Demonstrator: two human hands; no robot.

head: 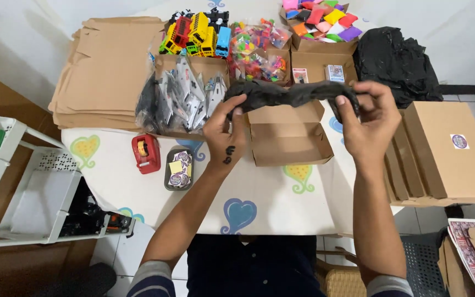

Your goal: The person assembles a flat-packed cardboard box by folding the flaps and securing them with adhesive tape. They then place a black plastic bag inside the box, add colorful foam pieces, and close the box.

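From the head camera, both hands are raised over the middle of the surface (138, 192), which wears a white cloth printed with coloured hearts. The left hand (225, 131) pinches one end of a crumpled black sheet (287, 92), fingers closed on it, and the right hand (365, 118) grips the other end, fingers curled round the material. The sheet stretches between them, bunched into a rough band, hanging just above an open, empty cardboard box (287, 135) that sits on the surface directly below.

Left of the left hand lie a red tape dispenser (145, 153) and, beside it, a small dark tray of stickers (178, 168). Farther back stand a box of bagged grey toys (185, 96), a cluster of yellow, red and blue toy vehicles (199, 32), a bag of small multicoloured pieces (257, 50) and a box of bright colourful packets (322, 19). A stack of flat cardboard (105, 69) fills the far left. On the right, a heap of more black sheets (394, 58) lies far, and closed boxes (441, 154) are stacked near it.
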